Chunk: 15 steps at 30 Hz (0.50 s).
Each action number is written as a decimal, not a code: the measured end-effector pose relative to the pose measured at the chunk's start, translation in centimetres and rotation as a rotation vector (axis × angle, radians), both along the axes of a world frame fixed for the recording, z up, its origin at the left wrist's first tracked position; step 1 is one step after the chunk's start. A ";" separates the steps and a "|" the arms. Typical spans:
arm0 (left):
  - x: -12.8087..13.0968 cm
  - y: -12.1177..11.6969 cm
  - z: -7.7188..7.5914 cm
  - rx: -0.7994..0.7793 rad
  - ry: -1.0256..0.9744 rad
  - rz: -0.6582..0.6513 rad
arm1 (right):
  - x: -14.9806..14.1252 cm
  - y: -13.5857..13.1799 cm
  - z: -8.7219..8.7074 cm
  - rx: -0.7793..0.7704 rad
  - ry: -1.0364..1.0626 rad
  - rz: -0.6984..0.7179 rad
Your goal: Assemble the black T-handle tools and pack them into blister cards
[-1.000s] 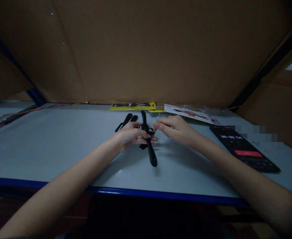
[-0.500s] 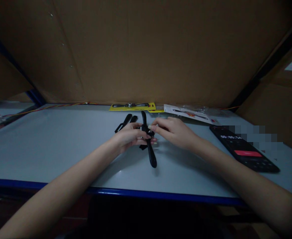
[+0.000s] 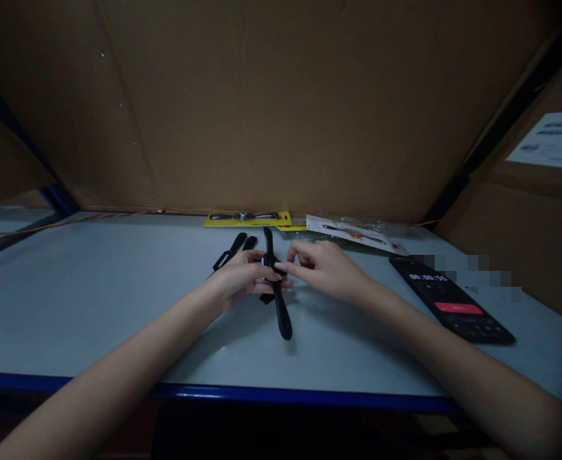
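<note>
A black spokeshave (image 3: 283, 313) with two long handles is held above the table, its length pointing away from me. My left hand (image 3: 240, 276) grips it by the middle, with fingers beneath and thumb on top. Thumb and forefinger of my right hand (image 3: 326, 268) pinch together at the right side of its middle part. The small part between those fingertips is hidden. Behind my left hand more black handles (image 3: 235, 246) lie on the table, one with a slotted end; my hand covers the rest of them.
Along the back lie a yellow card with a packed spokeshave (image 3: 247, 219) and a white printed card (image 3: 348, 233) with clear plastic. A phone (image 3: 448, 300) showing a timer lies to the right. A cardboard wall (image 3: 271, 108) closes off the table's (image 3: 93, 300) rear; red-yellow wires run along it.
My view has shifted, so everything sits slightly lower and further left. Both hands stay on the spokeshave; my right fingertips have moved only a little at its middle.
</note>
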State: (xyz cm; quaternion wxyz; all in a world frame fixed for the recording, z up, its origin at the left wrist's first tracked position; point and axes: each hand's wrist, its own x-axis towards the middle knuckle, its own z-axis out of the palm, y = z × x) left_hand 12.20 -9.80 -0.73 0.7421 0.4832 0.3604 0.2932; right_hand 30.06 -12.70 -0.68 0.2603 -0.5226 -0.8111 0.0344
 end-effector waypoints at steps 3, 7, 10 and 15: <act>0.0 0.1 0.0 -0.010 -0.016 0.038 | 1.1 0.6 0.4 0.031 0.070 -0.028; 0.0 0.3 0.1 0.027 0.019 0.070 | 3.6 1.9 0.7 0.096 0.111 -0.109; -0.1 0.5 -0.1 0.046 0.006 0.046 | 6.5 3.1 1.1 0.135 0.183 -0.220; -0.2 0.8 -0.7 0.095 0.008 0.023 | 11.3 5.0 1.5 0.165 0.370 -0.452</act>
